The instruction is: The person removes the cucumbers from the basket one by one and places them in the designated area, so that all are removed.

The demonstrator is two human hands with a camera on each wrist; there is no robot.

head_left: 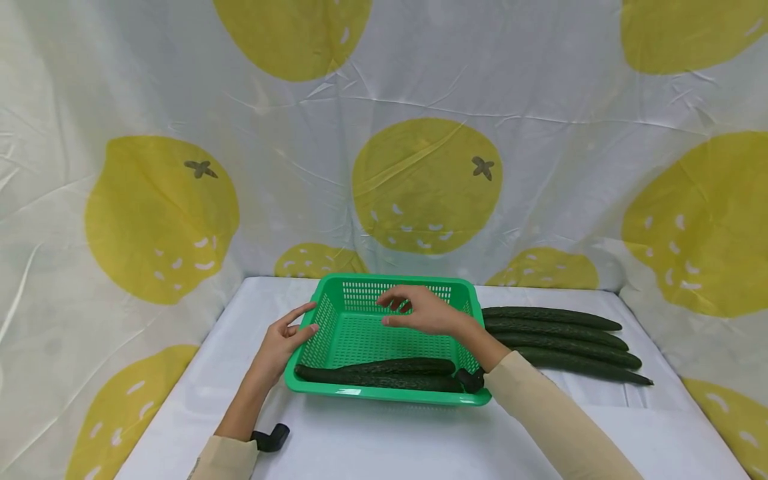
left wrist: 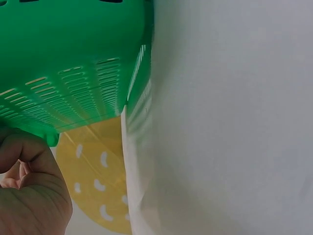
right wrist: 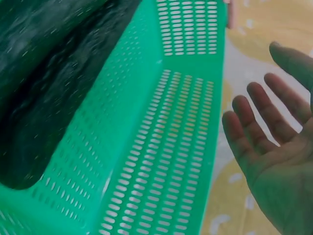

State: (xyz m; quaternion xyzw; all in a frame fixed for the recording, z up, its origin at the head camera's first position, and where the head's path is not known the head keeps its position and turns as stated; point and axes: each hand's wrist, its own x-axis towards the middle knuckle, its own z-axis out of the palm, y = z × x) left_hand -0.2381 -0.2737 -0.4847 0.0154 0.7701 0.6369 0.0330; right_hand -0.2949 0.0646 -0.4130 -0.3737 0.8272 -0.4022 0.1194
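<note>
Green basket [head_left: 396,397] with two hands at work, as we viewed it on the white-covered table [head_left: 360,447].
We saw the left hand [head_left: 279,347] at the basket's left edge, its thumb over the rim and its fingers gripping there. The right hand [head_left: 423,310] hung over the basket's interior, fingers loosely bent and spread, holding nothing. Inside, we found two dark green cucumbers [head_left: 390,380] lying side by side along the near edge, reaching toward the near right corner. Four more cucumbers [head_left: 564,345] lay in a row toward the table's right edge, beside the basket, their left ends hidden from us. A cloth backdrop [head_left: 300,213] printed with yellow fruit rose from the table's far edge.
</note>
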